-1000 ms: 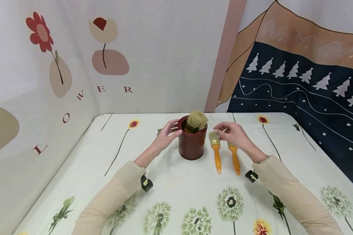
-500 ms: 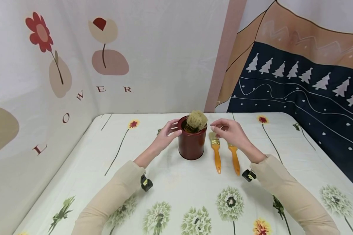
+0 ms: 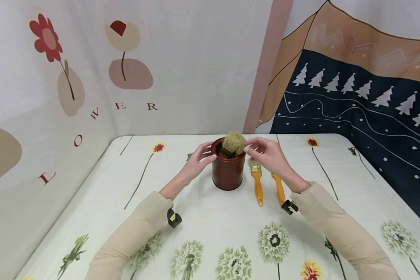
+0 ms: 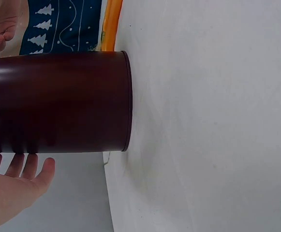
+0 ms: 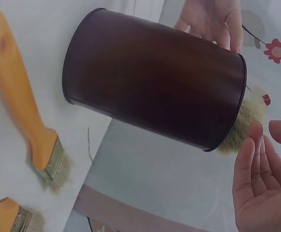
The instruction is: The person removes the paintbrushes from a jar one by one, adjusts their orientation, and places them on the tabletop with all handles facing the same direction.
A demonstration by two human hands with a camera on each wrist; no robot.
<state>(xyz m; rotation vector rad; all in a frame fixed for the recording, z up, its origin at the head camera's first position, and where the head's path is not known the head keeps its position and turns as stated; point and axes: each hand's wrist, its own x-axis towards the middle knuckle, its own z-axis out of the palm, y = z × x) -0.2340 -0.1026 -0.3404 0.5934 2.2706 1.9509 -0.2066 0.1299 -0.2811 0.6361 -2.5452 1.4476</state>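
At frame centre the right hand (image 3: pixel 267 153), fingers loosely spread and holding nothing, has moved left to the bristles (image 3: pixel 233 141) in the can (image 3: pixel 228 170), while the left hand (image 3: pixel 198 160) lies flat-fingered against the can.

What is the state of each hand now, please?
Left hand: open, fingers resting against the side of the dark red can.
Right hand: open, fingertips at the bristles of the brush in the can, gripping nothing.

Smooth, faintly glossy dark-red can (image 3: pixel 227 171), coarse bristly brush head (image 3: pixel 233 142), glossy orange brush handles (image 3: pixel 258 186) on matt printed cloth (image 3: pixel 210 229)
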